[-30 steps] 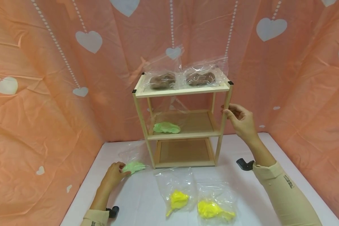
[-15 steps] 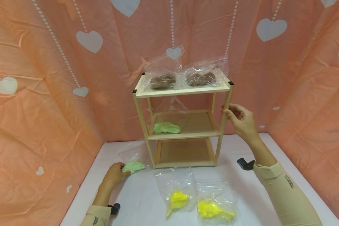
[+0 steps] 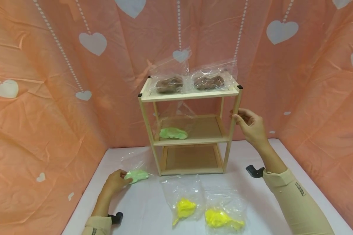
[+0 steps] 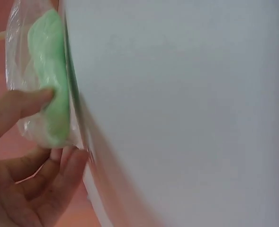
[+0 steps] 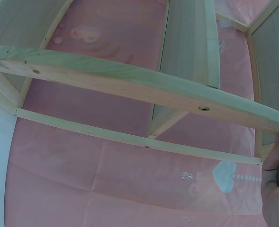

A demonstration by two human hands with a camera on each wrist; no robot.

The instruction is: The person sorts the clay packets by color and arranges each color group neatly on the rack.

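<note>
At the left of the white table, my left hand (image 3: pixel 115 182) pinches a clear bag with a light green lump (image 3: pixel 137 175); in the left wrist view the thumb presses the green lump (image 4: pixel 51 71) from one side, other fingers under its end. My right hand (image 3: pixel 251 126) grips the right front post of a wooden three-tier shelf (image 3: pixel 191 141). The right wrist view shows that hand (image 5: pixel 277 184) at the edge beside the post (image 5: pixel 130 82). Another bagged green lump (image 3: pixel 173 133) lies on the middle tier, at its left.
Two bagged brown lumps (image 3: pixel 169 85) (image 3: pixel 209 82) lie on the top tier. Two bagged yellow lumps, one left (image 3: pixel 186 208) and one right (image 3: pixel 220 218), lie on the table in front of the shelf. An orange-pink cloth with hearts (image 3: pixel 92 44) hangs around the table.
My left hand has shifted slightly left, and the bagged green lump has moved with it, away from the shelf. The right hand keeps its grip on the post.
</note>
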